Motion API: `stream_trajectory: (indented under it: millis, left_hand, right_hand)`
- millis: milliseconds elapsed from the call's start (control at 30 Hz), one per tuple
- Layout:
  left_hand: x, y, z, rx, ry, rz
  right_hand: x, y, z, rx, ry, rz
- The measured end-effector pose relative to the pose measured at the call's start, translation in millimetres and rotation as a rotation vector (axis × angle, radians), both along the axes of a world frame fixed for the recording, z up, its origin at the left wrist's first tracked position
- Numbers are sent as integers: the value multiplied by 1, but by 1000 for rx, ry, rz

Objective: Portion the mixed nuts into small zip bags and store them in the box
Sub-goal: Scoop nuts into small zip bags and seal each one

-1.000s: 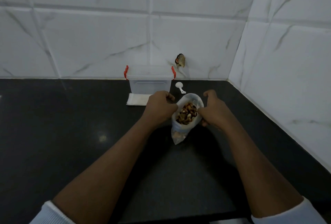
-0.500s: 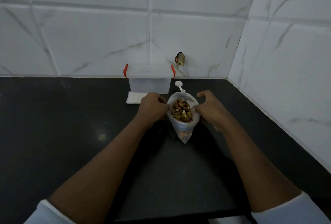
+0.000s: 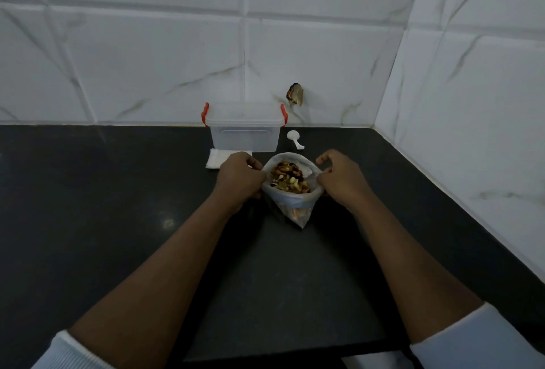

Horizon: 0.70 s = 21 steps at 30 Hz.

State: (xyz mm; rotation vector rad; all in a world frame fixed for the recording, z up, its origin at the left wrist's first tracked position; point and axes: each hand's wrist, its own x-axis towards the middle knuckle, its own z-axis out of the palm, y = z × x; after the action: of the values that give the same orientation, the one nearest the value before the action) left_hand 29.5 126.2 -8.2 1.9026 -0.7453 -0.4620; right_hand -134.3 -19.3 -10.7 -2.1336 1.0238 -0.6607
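Clear plastic bag (image 3: 295, 202) of mixed nuts (image 3: 290, 180) stands on the black worktop (image 3: 118, 221), just in front of the box (image 3: 244, 135) and slightly to its right. We hold it at the mouth. Left hand (image 3: 240, 175) is curled on the left rim, right hand (image 3: 339, 181) pinches the right rim, and the mouth is pulled wide open.

Progress, our read: barely started.
- No filled small bags in view.
- Box is against the back wall with its lid (image 3: 243, 110) on and red latches (image 3: 205, 114) down. It looks empty through the walls.
- White scoop (image 3: 295, 139) lies on the worktop right of the box, with no hand on it.
- White flat stack (image 3: 216, 159) sits front-left of the box, partly behind the left hand. Likely the zip bags, but we can't confirm.

Left to do: scoop, fill, zip, open the box, load, close.

Surface is glossy dark stone with one light glint. This is a wall corner with white marble-look tiles (image 3: 177, 58), and the light is dim. Dark chipped spot (image 3: 295, 94) on the back wall above the scoop.
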Motion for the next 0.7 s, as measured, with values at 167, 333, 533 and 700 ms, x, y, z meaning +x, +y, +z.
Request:
stream_trajectory:
  millis: [167, 333, 533, 700]
  left_hand:
    - [-1, -2, -4, -37, -8, -72]
    - [1, -4, -8, -119, -37, 18]
    - [6, -14, -11, -120, -33, 20]
    - [7, -19, -17, -156, -166, 26]
  right_hand:
    - [3, -2, 1, 19, 43, -13]
    - [18, -25, 19, -33, 78, 5]
    - [59, -68, 21, -347, 188, 95]
    - [95, -96, 7, -419, 305, 167]
